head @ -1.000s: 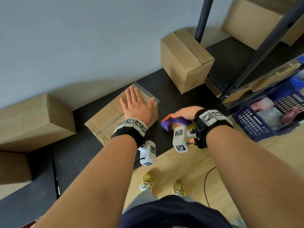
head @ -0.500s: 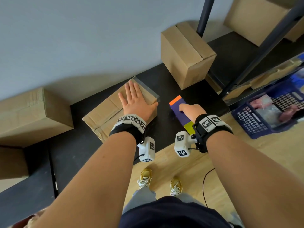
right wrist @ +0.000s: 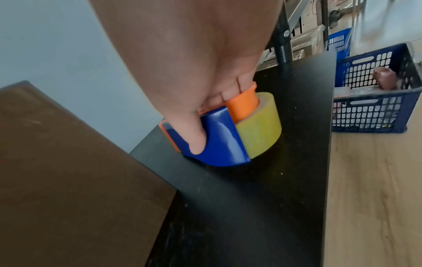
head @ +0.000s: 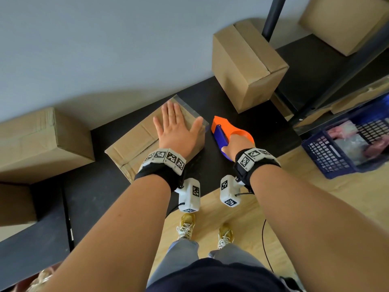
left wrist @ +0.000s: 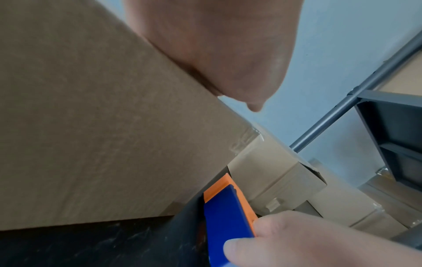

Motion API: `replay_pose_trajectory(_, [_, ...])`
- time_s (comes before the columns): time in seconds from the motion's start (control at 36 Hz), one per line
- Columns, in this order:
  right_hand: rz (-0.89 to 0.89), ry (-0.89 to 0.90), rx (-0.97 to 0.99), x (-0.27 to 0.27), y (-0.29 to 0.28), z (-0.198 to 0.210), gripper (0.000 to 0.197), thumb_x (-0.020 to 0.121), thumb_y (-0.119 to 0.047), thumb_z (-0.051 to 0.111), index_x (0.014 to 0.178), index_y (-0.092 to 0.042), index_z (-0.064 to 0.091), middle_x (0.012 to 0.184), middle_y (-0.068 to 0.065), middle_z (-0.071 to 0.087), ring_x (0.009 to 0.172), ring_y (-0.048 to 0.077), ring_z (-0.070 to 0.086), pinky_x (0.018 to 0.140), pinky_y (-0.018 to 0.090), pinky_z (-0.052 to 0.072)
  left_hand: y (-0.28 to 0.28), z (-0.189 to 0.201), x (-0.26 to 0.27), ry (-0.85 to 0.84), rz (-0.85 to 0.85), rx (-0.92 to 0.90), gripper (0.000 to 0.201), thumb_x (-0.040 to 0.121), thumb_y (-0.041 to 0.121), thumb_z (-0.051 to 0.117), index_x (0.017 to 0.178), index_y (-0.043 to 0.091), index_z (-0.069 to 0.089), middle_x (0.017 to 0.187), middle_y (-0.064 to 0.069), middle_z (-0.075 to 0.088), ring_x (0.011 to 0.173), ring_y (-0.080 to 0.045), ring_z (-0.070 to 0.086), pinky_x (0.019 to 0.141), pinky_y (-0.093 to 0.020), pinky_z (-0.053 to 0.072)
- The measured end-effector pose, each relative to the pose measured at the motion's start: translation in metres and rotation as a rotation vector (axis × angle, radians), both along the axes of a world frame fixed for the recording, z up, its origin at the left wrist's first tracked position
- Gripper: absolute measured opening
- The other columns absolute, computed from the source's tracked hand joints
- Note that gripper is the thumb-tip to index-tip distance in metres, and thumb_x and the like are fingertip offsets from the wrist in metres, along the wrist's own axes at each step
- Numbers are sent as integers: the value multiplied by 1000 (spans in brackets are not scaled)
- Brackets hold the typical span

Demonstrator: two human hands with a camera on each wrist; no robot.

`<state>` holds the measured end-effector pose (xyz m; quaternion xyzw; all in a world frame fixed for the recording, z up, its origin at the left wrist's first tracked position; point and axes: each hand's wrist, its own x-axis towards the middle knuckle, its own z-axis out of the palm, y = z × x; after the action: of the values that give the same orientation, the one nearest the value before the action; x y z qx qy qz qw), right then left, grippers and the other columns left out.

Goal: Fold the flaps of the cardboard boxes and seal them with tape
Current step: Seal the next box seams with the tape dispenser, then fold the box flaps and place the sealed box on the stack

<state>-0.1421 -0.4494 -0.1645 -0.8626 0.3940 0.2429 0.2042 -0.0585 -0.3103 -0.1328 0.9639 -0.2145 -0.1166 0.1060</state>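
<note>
R hand (head: 235, 145) has set tape dispenser (head: 226, 131) on tabletop (head: 252, 123), fingers still gripping it; L hand (head: 176, 131) flat, open on box (head: 136, 144) — sealing prob done.

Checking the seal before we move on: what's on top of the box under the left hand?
The left hand lies flat on the cardboard box, with clear tape over its far edge. The hand covers the top there, so any tape beneath can't be seen.
</note>
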Motion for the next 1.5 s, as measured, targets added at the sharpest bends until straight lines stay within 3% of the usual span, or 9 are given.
replay_pose_trajectory(0.22, [11,36,-21,4,2,0,37,87,-44,69,94,-8,61,73,4,56,75,22,59,69,32,45,1,3,2,-43,29,-46,64,101,46,19,154,15,0,161,-1,-7,147,-16,-13,118,-42,-10])
replay_pose_trajectory(0.36, [-152,-175,-47,10,0,16,28,93,-35,62,106,-11,57,99,7,62,96,25,63,72,33,43,5,17,22,-112,77,-158,50,100,33,31,147,17,31,156,-1,25,145,-19,18,118,-40,11])
replay_pose_trajectory(0.44, [-301,-373,154,16,4,24,22,93,-30,60,97,-9,65,88,7,69,86,23,67,78,35,53,10,24,43,-122,55,-178,40,96,20,40,136,16,44,143,-2,43,134,-22,35,111,-37,24])
replay_pose_trajectory(0.53, [-541,-509,563,19,12,35,19,94,-13,58,76,-8,62,65,6,63,61,19,59,56,23,52,15,32,55,13,77,-226,35,95,18,48,130,15,50,129,-5,53,121,-24,48,99,-36,37])
replay_pose_trajectory(0.89, [-623,-719,779,26,32,53,17,90,-8,69,104,1,67,106,19,71,100,28,70,91,35,56,45,37,60,122,357,-322,17,85,20,59,102,17,58,99,-1,61,93,-21,57,72,-29,41])
replay_pose_trajectory(1.0, [-486,-723,642,33,37,51,16,83,-18,77,98,-16,71,107,8,72,102,24,68,98,42,53,57,39,61,234,412,-356,11,82,22,66,87,20,56,85,4,57,82,-17,54,70,-30,43])
replay_pose_trajectory(1.14, [-401,-733,568,41,40,50,17,85,-14,73,100,-21,70,104,2,71,101,21,67,96,45,54,69,33,60,391,450,-536,34,80,19,72,113,20,63,104,2,66,94,-16,63,86,-36,53])
replay_pose_trajectory(1.31, [-379,-687,568,45,38,52,15,87,-12,68,96,-25,67,106,2,68,103,23,65,96,46,53,73,33,63,527,394,-653,34,86,13,67,118,22,60,107,1,64,86,-8,60,62,-19,44])
replay_pose_trajectory(1.5, [-393,-625,637,51,32,56,11,90,-7,63,91,-18,63,107,14,68,94,29,68,83,47,59,76,32,72,665,380,-621,22,85,12,68,104,21,60,106,-3,64,94,-20,66,81,-38,58])
